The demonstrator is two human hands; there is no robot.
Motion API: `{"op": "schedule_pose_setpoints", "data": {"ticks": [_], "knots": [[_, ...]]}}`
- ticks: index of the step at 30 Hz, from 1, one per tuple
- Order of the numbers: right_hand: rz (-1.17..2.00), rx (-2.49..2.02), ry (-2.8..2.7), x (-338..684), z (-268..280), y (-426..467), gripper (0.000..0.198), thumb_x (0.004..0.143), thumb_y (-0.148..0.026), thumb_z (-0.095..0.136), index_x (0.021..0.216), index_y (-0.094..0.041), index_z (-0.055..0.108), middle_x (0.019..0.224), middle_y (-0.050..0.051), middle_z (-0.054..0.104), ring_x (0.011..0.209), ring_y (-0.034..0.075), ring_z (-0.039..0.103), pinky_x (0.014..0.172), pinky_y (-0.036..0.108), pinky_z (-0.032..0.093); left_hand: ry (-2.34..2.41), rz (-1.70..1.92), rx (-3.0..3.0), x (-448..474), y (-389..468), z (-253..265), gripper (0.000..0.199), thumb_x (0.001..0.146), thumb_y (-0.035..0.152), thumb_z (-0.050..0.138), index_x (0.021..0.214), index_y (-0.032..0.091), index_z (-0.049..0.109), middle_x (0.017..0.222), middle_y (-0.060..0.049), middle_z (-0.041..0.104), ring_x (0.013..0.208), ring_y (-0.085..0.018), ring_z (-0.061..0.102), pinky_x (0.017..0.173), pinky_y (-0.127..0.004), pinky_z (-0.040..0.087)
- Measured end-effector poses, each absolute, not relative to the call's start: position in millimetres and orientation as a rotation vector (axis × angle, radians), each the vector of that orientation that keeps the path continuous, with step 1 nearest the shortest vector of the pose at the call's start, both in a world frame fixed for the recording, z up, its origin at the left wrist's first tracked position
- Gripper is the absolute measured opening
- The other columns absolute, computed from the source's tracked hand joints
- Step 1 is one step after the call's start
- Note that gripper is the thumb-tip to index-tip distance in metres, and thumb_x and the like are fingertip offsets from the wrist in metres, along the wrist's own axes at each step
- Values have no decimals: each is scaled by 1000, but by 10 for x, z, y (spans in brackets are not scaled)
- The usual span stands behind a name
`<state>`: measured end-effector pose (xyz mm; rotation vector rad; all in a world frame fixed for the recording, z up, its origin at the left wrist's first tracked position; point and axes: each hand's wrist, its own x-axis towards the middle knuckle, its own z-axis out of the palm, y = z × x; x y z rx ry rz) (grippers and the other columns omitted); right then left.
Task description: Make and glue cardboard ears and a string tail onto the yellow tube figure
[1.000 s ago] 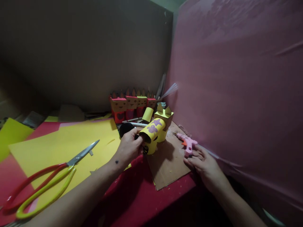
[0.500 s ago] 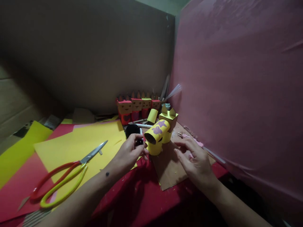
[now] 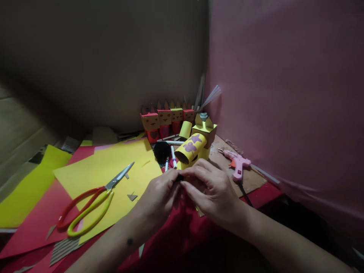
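Observation:
My left hand (image 3: 163, 191) is closed around a small black piece (image 3: 179, 178), mostly hidden by the fingers. The fingertips of my right hand (image 3: 212, 185) meet it there and pinch at the same piece. Just beyond the hands is a yellow animal figure (image 3: 205, 132) with a boxy, eared head. Its yellow tube body (image 3: 191, 148) bears a purple star and flower, and my right hand covers its lower part. To the left of the figure lie a fuzzy black ball or coil (image 3: 162, 152) and white markers (image 3: 173, 157).
Scissors (image 3: 109, 187) with red and yellow handles rest on yellow paper (image 3: 102, 159) at left. A pink glue gun (image 3: 238, 163) lies at right on cardboard (image 3: 257, 182). Several finished animal figures (image 3: 150, 121) stand behind, near clear sticks (image 3: 212, 96). A pink wall (image 3: 284, 94) bounds the right.
My right hand has moved left to meet my left hand, and its fingers have closed at the black piece. The glue gun is now uncovered. The view has shifted slightly.

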<state>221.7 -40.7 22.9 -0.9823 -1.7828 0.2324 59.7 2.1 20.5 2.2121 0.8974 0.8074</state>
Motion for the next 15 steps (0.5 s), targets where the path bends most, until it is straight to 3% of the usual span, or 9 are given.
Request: {"op": "schedule_pose_setpoints", "data": {"ticks": [4, 9, 15], "knots": [[63, -1015, -1860, 2229, 180, -394, 17, 85, -8, 52, 87, -6, 69, 75, 9, 59, 69, 18, 57, 62, 30, 49, 882, 778, 2279, 625, -57, 216, 21, 90, 26, 37, 81, 18, 55, 71, -2, 58, 61, -14, 55, 59, -28, 46], [-113, -1095, -1976, 2265, 148, -378, 16, 85, -10, 51, 85, -5, 66, 76, 12, 62, 72, 22, 57, 66, 36, 49, 864, 741, 2246, 616, -73, 251, 19, 91, 23, 37, 88, 17, 55, 67, 0, 57, 56, -11, 54, 56, -25, 45], [-28, -1133, -1951, 2274, 159, -409, 12, 83, -11, 51, 79, -12, 62, 74, 7, 59, 67, 17, 54, 61, 31, 47, 861, 733, 2231, 623, -116, 269, 22, 91, 23, 39, 103, 16, 56, 65, 2, 58, 53, -11, 54, 53, -24, 45]]}}
